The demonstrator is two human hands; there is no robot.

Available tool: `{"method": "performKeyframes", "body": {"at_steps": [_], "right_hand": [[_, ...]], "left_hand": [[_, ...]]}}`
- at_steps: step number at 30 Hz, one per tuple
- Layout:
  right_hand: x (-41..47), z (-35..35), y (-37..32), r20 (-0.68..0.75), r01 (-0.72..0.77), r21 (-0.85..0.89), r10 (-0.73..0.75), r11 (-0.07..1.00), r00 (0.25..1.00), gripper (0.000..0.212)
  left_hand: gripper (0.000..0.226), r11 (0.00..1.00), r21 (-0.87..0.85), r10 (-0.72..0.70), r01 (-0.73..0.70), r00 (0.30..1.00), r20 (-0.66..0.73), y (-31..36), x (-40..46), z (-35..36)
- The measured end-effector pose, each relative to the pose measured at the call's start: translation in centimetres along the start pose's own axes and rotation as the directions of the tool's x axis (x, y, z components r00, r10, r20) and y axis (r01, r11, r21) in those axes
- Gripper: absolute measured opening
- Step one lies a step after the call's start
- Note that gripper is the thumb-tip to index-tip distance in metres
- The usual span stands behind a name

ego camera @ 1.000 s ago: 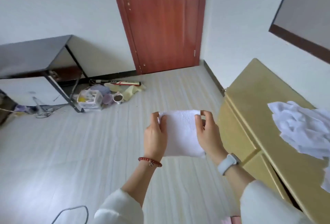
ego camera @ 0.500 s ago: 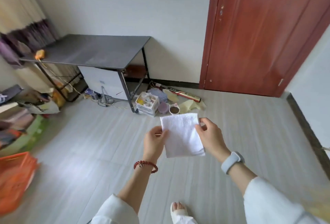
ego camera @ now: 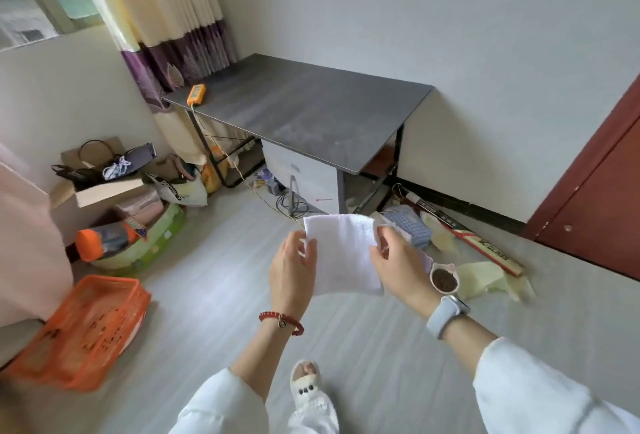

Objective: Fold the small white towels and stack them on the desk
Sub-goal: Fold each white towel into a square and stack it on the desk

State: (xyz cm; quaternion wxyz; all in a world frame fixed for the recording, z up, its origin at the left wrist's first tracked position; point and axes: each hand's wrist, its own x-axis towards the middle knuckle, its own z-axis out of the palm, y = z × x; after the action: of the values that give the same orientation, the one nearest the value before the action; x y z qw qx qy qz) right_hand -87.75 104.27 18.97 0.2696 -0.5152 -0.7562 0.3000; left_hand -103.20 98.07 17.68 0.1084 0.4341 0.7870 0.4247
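I hold the towel up in the air between my hands, well short of the counter and below its near edge as I see it. My left hand pinches the towel's left edge, thumb toward me and fingers behind the cloth. My right hand grips the right edge near the top corner, fingers curled over it. The towel is a folded white rectangle, hanging nearly flat and facing me. Its long axis runs from the top edge, which points toward the counter, down to the bottom edge, which points toward my foot; it leans a little, the lower end swung to the right. Top edge looks straight, and the lower right corner hangs free under my right wrist.

On the counter's far left corner lies an orange gadget. Left of the counter, on the floor, sits an orange basket. Right of the counter stands a red door.
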Motion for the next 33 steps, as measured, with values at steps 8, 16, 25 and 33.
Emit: {"method": "performKeyframes", "body": {"at_steps": [8, 16, 25, 33], "right_hand": [[22.3, 8.7, -4.2, -0.09, -0.045, 0.163, 0.06, 0.986, 0.994, 0.023], [40.0, 12.1, -2.3, -0.209, -0.168, 0.107, 0.188, 0.98, 0.96, 0.022], [61.4, 16.0, 3.3, -0.052, -0.373, 0.21, 0.392, 0.904, 0.919, 0.027], [76.7, 17.1, 6.1, -0.05, -0.507, 0.294, 0.543, 0.81, 0.839, 0.025]], "left_hand": [[0.013, 0.996, -0.085, -0.004, 0.007, 1.0, 0.03, -5.1, 24.3, 2.9], [0.013, 0.973, -0.174, -0.105, 0.152, 0.963, 0.25, -5.1, 43.2, 10.8], [0.007, 0.972, -0.106, -0.147, 0.208, 0.899, 0.413, -7.1, 63.1, 21.9], [0.016, 0.978, -0.083, -0.116, 0.19, 0.832, 0.542, -6.4, 79.4, 30.0]]}}
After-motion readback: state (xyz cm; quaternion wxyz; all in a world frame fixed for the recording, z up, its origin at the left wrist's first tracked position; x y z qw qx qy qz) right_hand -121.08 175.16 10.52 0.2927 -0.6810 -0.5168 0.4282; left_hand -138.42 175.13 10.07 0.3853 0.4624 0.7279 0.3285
